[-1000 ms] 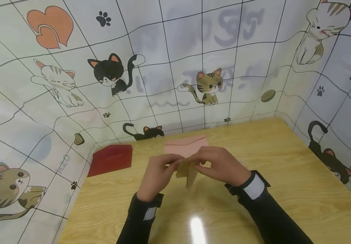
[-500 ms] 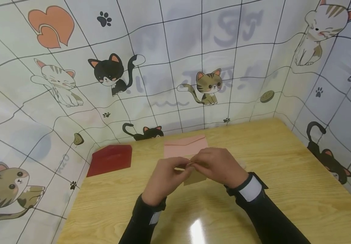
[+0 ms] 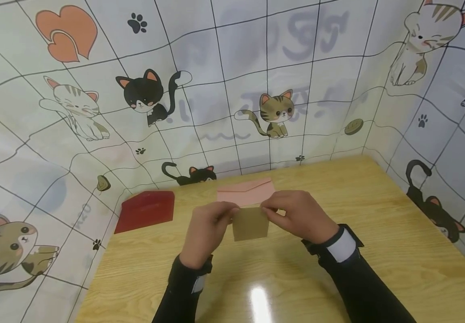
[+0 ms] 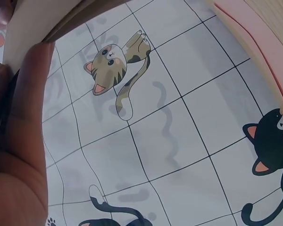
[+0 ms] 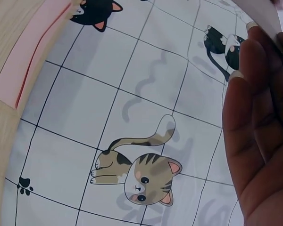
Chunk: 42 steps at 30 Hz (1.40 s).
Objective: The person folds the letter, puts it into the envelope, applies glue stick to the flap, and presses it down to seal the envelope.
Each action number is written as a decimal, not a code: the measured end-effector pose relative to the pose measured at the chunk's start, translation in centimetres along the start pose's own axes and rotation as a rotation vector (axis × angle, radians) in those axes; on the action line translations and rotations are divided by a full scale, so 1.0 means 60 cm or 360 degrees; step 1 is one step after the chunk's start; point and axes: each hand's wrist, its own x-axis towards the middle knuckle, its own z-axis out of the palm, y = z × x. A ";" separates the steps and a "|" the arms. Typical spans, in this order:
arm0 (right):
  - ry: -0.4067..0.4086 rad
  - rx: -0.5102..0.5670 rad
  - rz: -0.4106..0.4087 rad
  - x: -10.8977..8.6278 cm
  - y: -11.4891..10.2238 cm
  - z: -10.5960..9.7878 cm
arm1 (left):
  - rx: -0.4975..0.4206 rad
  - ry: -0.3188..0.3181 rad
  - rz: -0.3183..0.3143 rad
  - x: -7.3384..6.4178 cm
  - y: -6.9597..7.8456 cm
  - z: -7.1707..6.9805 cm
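A small brown piece of folded paper (image 3: 251,224) hangs between both hands in the head view. My left hand (image 3: 208,231) pinches its upper left corner, and my right hand (image 3: 303,217) pinches the upper right corner. In the left wrist view, layered edges of the brown paper (image 4: 35,30) show above the left fingers (image 4: 30,103). The right wrist view has only a pale sliver of the paper (image 5: 262,16) beside the right fingers (image 5: 238,99). Just behind the hands, a pink envelope (image 3: 244,192) lies on the table, partly covered by them.
A red envelope (image 3: 147,211) lies at the table's back left. The wood-grain table (image 3: 378,233) meets a white cat-print sheet (image 3: 240,80) that stands at the back and both sides. Light glares off the front of the table.
The hands came together over the paper, then spread apart again. The paper, earlier blurred with hanging flaps, now shows a flat, squarish face. Both envelopes have stayed put.
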 end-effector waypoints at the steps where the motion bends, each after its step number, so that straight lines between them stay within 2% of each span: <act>1: 0.0015 0.0024 0.0009 -0.001 0.001 -0.003 | -0.0038 0.0010 -0.0026 0.000 -0.001 -0.002; 11: 0.0128 0.0188 0.0068 -0.003 0.004 -0.006 | -0.0465 0.0005 -0.0174 -0.001 0.000 -0.010; 15: 0.0162 0.0177 0.0099 -0.001 -0.001 -0.004 | -0.0537 0.0010 -0.0195 -0.002 0.000 -0.010; 18: 0.0217 0.0133 0.0102 -0.001 -0.003 -0.003 | -0.0464 -0.0092 -0.0207 -0.004 -0.001 -0.009; 21: 0.0242 0.0054 0.0030 -0.001 -0.003 0.000 | -0.0277 -0.0321 -0.0197 -0.004 0.002 -0.005; 24: 0.0206 -0.0045 -0.0096 -0.001 -0.004 0.008 | -0.0072 -0.0537 -0.0119 -0.003 0.006 0.002; 26: 0.0140 -0.0103 -0.0165 -0.001 -0.008 0.015 | -0.0026 -0.0584 -0.0093 -0.002 0.010 0.009; 28: 0.0066 -0.0142 -0.0196 0.000 -0.014 0.022 | 0.0026 -0.0539 -0.0041 -0.002 0.015 0.016; 31: -0.0008 -0.0202 -0.0195 0.001 -0.022 0.029 | 0.0128 -0.0405 0.0036 -0.003 0.023 0.025; 34: -0.0006 -0.0268 -0.0189 0.003 -0.028 0.030 | 0.0308 -0.0246 0.0146 -0.004 0.029 0.030; 37: 0.0015 -0.0309 -0.0184 0.005 -0.030 0.029 | 0.0385 -0.0122 0.0222 -0.005 0.031 0.032; 39: 0.0017 -0.0320 -0.0179 0.006 -0.031 0.027 | 0.0392 -0.0073 0.0252 -0.006 0.032 0.033; 42: -0.0008 -0.0281 -0.0165 0.007 -0.032 0.025 | 0.0394 -0.0051 0.0261 -0.006 0.034 0.032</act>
